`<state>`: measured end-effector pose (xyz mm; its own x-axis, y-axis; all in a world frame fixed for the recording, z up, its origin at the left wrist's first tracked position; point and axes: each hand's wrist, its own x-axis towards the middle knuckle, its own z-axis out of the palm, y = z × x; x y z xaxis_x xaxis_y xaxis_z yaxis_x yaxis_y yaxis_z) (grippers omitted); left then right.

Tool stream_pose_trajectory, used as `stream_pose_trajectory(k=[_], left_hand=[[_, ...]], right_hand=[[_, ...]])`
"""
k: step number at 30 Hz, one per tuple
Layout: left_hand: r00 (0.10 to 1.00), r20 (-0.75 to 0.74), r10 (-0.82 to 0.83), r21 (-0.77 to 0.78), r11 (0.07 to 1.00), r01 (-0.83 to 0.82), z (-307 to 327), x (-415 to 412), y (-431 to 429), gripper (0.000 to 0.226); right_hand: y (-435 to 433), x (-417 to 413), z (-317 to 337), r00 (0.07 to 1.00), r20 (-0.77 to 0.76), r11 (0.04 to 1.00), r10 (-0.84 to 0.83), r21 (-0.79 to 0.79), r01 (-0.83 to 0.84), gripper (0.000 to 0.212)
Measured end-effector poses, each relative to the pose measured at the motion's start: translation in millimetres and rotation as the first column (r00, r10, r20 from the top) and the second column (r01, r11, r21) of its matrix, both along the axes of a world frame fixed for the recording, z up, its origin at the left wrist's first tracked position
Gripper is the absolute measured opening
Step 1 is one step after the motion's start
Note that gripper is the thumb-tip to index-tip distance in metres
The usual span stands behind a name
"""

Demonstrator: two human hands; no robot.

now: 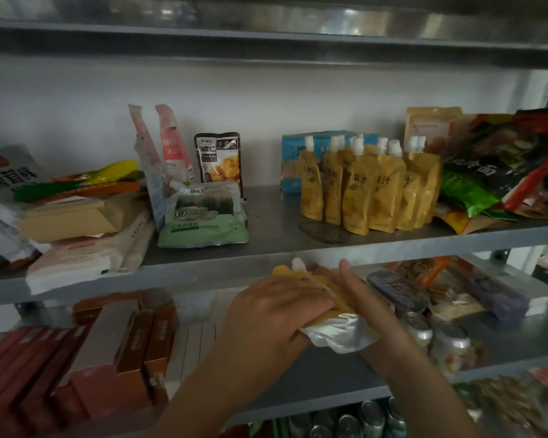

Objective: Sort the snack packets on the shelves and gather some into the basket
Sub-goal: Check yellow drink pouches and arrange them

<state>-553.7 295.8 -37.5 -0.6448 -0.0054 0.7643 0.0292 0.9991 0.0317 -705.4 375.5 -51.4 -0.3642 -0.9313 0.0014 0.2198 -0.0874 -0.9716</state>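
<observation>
Yellow spout pouch — soft foil, seemingly liquid-filled, so judged fairly heavy for its bulk, slick-skinned and liable to sag or slide if taken by one face alone. Best purchase: the stiff neck under the white cap, or across the body with support beneath the silvery base gusset. Location: tilted, cap pointing away from the person, held in the air just in front of the shelf edge, between both hands. Left hand lies over the top, fingers curled round the body. Right hand presses the far side, thumb raised — its fingers are hidden, so its grip cannot be confirmed. Matching pouches stand in a row on that shelf, above and to the right. No basket in view.
</observation>
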Motion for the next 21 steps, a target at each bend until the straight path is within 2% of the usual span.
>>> stream_pose_trajectory(k=[2,3,4,5,6,7,9,11,13,17,19,20,21], left_hand=[[0.997,0.064,0.031,0.147,0.988,-0.040,2,3,6,0.018],[0.994,0.103,0.032,0.289,0.955,-0.060,3,4,8,0.016],[0.992,0.122,-0.003,0.476,0.878,-0.056,3,5,8,0.015],[0.995,0.088,-0.055,0.668,0.744,-0.018,3,5,7,0.013],[0.996,0.014,-0.091,0.812,0.583,0.042,2,5,6,0.012],[0.995,-0.053,-0.079,0.880,0.468,0.084,1,5,4,0.014],[0.991,-0.134,0.000,0.930,0.346,0.126,-1,6,-3,0.017],[0.987,-0.133,0.087,0.961,0.253,0.108,-3,7,-8,0.027],[0.987,-0.106,0.124,0.979,0.184,0.082,-6,8,-13,0.028],[0.991,-0.087,0.101,0.994,0.069,0.080,-14,12,-17,0.014],[0.993,-0.091,0.077,0.996,0.015,0.090,-15,14,-16,0.022],[0.993,-0.099,0.066,0.995,0.017,0.098,-16,14,-16,0.029],[0.993,-0.099,0.063,0.993,0.064,0.095,-18,13,-17,0.033]], right_hand=[[0,-1,-12,0.999,-0.025,0.999,-0.038,-0.031,0.037,0.084],[0,-1,-17,0.997,-0.063,0.998,-0.040,-0.041,0.038,0.093],[1,0,-19,0.995,-0.092,0.999,-0.022,-0.042,0.018,0.098],[2,1,-23,0.996,-0.085,0.999,-0.003,-0.036,0.000,0.098],[4,2,-27,0.997,-0.077,1.000,0.005,-0.030,-0.007,0.095],[5,3,-31,0.994,-0.106,0.999,0.020,-0.037,-0.024,0.090],[7,10,-42,0.968,-0.225,0.992,0.113,-0.027,-0.122,0.075],[8,19,-48,0.951,-0.258,0.983,0.172,-0.012,-0.181,0.061],[5,29,-52,0.967,-0.196,0.986,0.161,-0.021,-0.168,0.051],[5,42,-51,0.986,-0.036,0.986,0.163,-0.024,-0.163,0.040],[8,47,-45,0.988,0.001,0.988,0.157,-0.012,-0.157,0.037],[10,48,-40,0.987,0.017,0.987,0.158,-0.004,-0.158,0.032],[13,48,-35,0.987,0.032,0.988,0.155,0.009,-0.155,0.027]])
